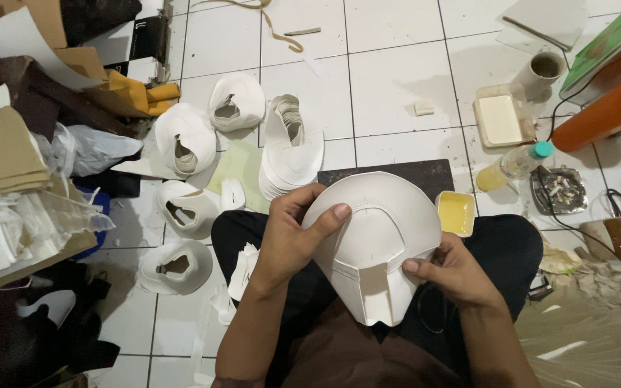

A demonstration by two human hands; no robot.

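Seated on the floor, your left hand (292, 233) and right hand (451, 273) pinch a white shoe upper (375, 237), fingers pressing its stitched seam; smoothing seems the step, calling for firm, even pressure.

Open white tile floor (389, 79) ahead, upper centre: free pass. To the left, stacks of white curved cut-out pieces (292, 147) block the way, w/ heaped cardboard and fabric scraps (16, 165) beyond. To the right, small yellow glue tub (457, 213), clear plastic bottle w/ teal cap (515, 165), metal ashtray (560, 190) and black cables (616, 237) crowd the floor.
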